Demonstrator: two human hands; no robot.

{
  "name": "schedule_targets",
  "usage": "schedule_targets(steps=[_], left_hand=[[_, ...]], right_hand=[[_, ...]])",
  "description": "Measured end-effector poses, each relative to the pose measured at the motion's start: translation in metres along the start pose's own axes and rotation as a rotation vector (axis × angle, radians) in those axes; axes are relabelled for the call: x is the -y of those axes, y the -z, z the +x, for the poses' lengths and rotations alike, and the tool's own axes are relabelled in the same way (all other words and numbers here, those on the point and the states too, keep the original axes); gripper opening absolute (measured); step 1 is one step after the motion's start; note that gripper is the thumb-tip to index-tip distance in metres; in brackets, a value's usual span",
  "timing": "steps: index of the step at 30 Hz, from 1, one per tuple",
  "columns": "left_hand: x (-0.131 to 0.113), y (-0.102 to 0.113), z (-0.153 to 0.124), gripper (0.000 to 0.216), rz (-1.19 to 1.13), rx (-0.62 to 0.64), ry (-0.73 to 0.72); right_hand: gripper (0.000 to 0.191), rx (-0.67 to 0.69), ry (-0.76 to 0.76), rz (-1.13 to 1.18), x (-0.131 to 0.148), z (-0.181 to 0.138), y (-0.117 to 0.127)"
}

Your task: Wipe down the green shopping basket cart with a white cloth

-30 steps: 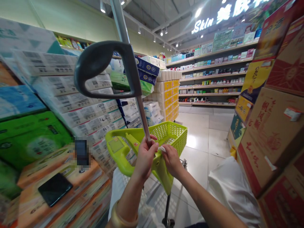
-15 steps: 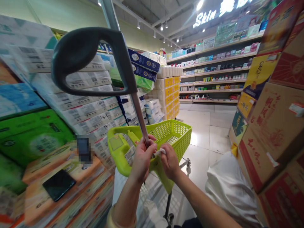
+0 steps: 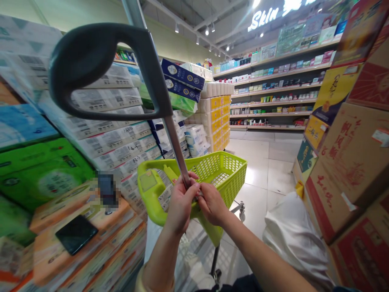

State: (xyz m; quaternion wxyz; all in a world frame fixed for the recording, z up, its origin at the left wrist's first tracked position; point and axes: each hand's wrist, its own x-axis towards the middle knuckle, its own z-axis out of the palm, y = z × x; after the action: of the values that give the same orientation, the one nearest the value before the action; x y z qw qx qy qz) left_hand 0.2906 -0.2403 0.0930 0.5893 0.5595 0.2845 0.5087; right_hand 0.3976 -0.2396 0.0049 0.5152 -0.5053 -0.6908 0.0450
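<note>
A lime green shopping basket (image 3: 226, 172) on a wheeled frame stands in front of me in a shop aisle. Its metal pull rod (image 3: 173, 140) rises toward the camera and ends in a dark grey loop handle (image 3: 91, 69) at the upper left. My left hand (image 3: 180, 202) is wrapped round the lower end of the rod. My right hand (image 3: 212, 202) is closed right beside it, fingers pinched at the rod's base; what it holds is hidden.
Stacked packs of tissue and paper goods (image 3: 106, 138) fill the left, with a black phone (image 3: 75, 233) lying on an orange carton. Brown and red cartons (image 3: 349, 154) tower on the right. Stocked shelves (image 3: 273, 97) line the far wall. A white bag (image 3: 291, 239) lies by my right arm.
The handle has swung closer to the camera and to the left. My right hand has closed in against my left at the rod's base, and the small white piece it pinched no longer shows.
</note>
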Motion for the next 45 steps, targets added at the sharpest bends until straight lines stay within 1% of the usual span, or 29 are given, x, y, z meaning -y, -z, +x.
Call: schedule_targets(steps=[4, 7, 9, 10, 13, 16, 18, 20, 22, 24, 26, 28, 31, 33, 36, 38, 39, 43, 45], left_hand=[[0.000, 0.000, 0.000, 0.025, 0.022, 0.000, -0.019], [0.001, -0.001, 0.001, 0.024, 0.033, 0.001, -0.016], [0.002, -0.003, 0.002, 0.024, 0.032, -0.001, -0.009], [0.002, -0.003, 0.003, 0.025, 0.029, -0.002, -0.009], [0.002, -0.003, 0.003, 0.026, 0.018, -0.001, -0.008], [0.002, 0.000, 0.002, 0.028, 0.012, -0.002, 0.001], [0.001, 0.002, 0.001, 0.029, 0.015, -0.002, -0.002], [0.001, 0.004, 0.001, 0.030, 0.028, 0.000, -0.010], [0.001, 0.005, 0.001, 0.029, 0.044, 0.003, -0.016], [0.002, 0.006, 0.001, 0.028, 0.057, 0.005, -0.019], [0.002, 0.007, 0.000, 0.028, 0.061, 0.007, -0.016], [0.001, 0.008, -0.001, 0.028, 0.058, 0.005, -0.012], [0.000, 0.010, -0.004, 0.028, 0.054, -0.001, -0.020], [-0.001, 0.012, -0.006, 0.028, 0.058, -0.001, -0.033], [-0.001, 0.013, -0.007, 0.026, 0.070, 0.002, -0.045], [-0.001, 0.013, -0.007, 0.026, 0.073, 0.001, -0.046], [-0.001, 0.013, -0.007, 0.026, 0.072, 0.001, -0.045], [-0.002, 0.014, -0.009, 0.027, 0.067, 0.003, -0.035], [-0.002, 0.014, -0.009, 0.027, 0.070, -0.002, -0.033]], right_hand=[[0.020, -0.027, -0.015, -0.009, -0.013, -0.006, 0.001], [0.021, -0.117, -0.114, -0.109, -0.021, -0.008, 0.001], [0.021, -0.137, -0.168, -0.123, -0.020, -0.008, 0.000], [0.021, -0.130, -0.171, -0.102, -0.017, -0.009, 0.000], [0.022, -0.105, -0.085, -0.004, -0.004, -0.013, 0.000], [0.026, -0.134, 0.028, 0.052, 0.006, -0.019, -0.002], [0.026, -0.159, 0.057, 0.051, 0.006, -0.022, -0.003], [0.021, -0.198, 0.025, 0.035, -0.001, -0.023, -0.005], [0.018, -0.258, -0.053, 0.031, -0.008, -0.021, -0.006], [0.020, -0.306, -0.132, 0.045, -0.010, -0.019, -0.008], [0.020, -0.326, -0.167, 0.065, -0.006, -0.017, -0.011], [0.018, -0.338, -0.158, 0.078, 0.002, -0.018, -0.014], [0.019, -0.303, -0.104, 0.056, 0.006, -0.021, -0.016], [0.019, -0.281, -0.090, 0.010, 0.000, -0.023, -0.014], [0.020, -0.339, -0.164, -0.048, -0.013, -0.022, -0.013], [0.020, -0.365, -0.218, -0.052, -0.015, -0.020, -0.014], [0.019, -0.354, -0.219, -0.044, -0.012, -0.020, -0.015], [0.018, -0.259, -0.097, -0.009, 0.007, -0.020, -0.016], [0.020, -0.214, -0.049, -0.020, 0.008, -0.021, -0.013]])
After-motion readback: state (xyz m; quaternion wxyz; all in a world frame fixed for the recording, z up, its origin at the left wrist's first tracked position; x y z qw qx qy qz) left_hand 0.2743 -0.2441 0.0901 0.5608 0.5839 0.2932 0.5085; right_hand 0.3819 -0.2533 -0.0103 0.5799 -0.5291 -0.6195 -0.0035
